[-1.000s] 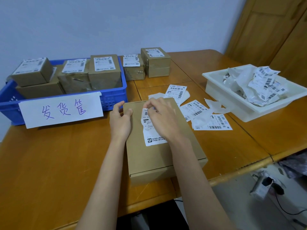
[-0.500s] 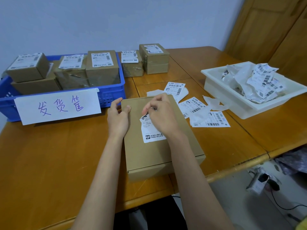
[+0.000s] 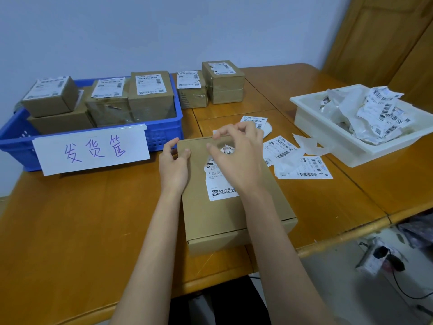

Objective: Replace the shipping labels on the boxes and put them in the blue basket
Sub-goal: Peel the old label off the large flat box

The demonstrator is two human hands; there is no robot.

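A flat brown cardboard box point(image 3: 234, 219) lies in front of me near the table's front edge. A white old label point(image 3: 222, 184) with a torn upper part is stuck on its top. My left hand point(image 3: 174, 170) grips the box's far left corner, thumb on top. My right hand point(image 3: 241, 160) is curled over the label's upper end, thumb and forefinger picking at the torn edge. The blue basket point(image 3: 164, 127) stands at the back left and holds several labelled boxes.
Loose shipping labels point(image 3: 307, 168) and backing scraps lie to the right of the box. A white tray point(image 3: 328, 134) of crumpled labels sits at the right. Two more boxes point(image 3: 222, 90) stand behind, right of the basket. A handwritten paper sign point(image 3: 93, 151) hangs on the basket's front.
My right hand's fingers have lifted from flat on the label and curled up towards the box's far edge. The left hand has stayed on the far left corner.
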